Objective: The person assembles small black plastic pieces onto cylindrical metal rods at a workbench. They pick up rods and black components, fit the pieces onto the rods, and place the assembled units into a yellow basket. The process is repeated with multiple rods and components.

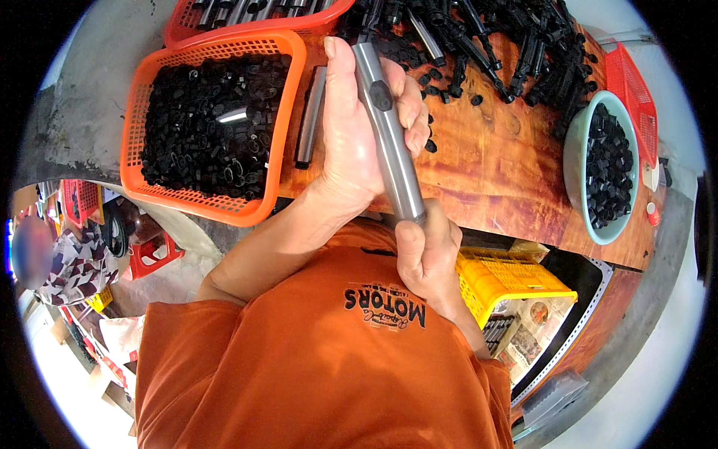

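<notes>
A slim silver-grey metal tube (pixel 402 172) with an oval black button on its side slants across in front of my chest. Round its upper part, my left hand (pixel 357 127) is closed, the tube lying across the palm and the fingertips curled on its right side. My right hand (pixel 428 254) pinches the dark lower end, thumb on the near side. Another silver tube with a dark end (pixel 310 120) lies on the table just left of my left hand. Black parts at the upper tip of the held tube blend into the pile behind.
An orange basket (pixel 288 112) of small black parts stands left, a red basket (pixel 179 34) of metal tubes behind it. Black rod-like parts (pixel 493 52) heap at the back of the wooden table (pixel 493 165). Right are a pale bowl (pixel 574 161) and red basket (pixel 636 97); below, a yellow crate (pixel 516 273).
</notes>
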The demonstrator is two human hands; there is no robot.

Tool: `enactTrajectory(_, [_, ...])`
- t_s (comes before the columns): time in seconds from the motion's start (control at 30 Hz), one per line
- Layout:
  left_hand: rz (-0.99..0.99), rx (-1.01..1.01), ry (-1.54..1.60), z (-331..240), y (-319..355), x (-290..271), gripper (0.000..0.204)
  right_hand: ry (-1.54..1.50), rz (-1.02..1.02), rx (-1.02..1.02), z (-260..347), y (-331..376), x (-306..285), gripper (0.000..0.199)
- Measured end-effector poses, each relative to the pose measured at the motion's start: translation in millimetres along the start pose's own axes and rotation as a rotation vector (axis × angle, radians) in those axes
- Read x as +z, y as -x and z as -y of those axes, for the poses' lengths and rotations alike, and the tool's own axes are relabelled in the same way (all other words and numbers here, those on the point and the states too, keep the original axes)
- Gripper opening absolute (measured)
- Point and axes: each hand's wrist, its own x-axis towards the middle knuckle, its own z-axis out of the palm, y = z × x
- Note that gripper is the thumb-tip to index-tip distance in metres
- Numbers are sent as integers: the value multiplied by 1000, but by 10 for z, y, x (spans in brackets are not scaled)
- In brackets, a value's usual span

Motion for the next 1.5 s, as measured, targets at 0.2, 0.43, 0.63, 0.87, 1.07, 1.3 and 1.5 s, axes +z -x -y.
enactTrajectory(0.2, [33, 34, -39, -21, 26, -37, 61, 109, -56, -131, -47, -41, 45, 39])
enactTrajectory(0.43, [-232, 19, -41, -31, 37, -35, 59, 48, -20, -16, 0, -73, -28, 41])
enactTrajectory(0.63, [-347, 25, 44, 10, 43, -23, 39, -12, -98, -54, -96, -6, -189, 34])
enactTrajectory(0.87, [-285, 83, -79, -3, 162, 139, 26, 297, -255, -248, -119, -15, -235, 27])
enactTrajectory(1.07, [-530, 9, -154, -26, 188, 635, 32, 282, -311, -208, -124, 77, -276, 26])
enactTrajectory(1.3, [-468, 20, -140, 102, 196, 353, 33, 339, -312, -300, -97, 72, -276, 36])
enactTrajectory(1.5, [-411, -43, -147, 152, 124, 261, 32, 107, -484, -414, -331, 95, -229, 43])
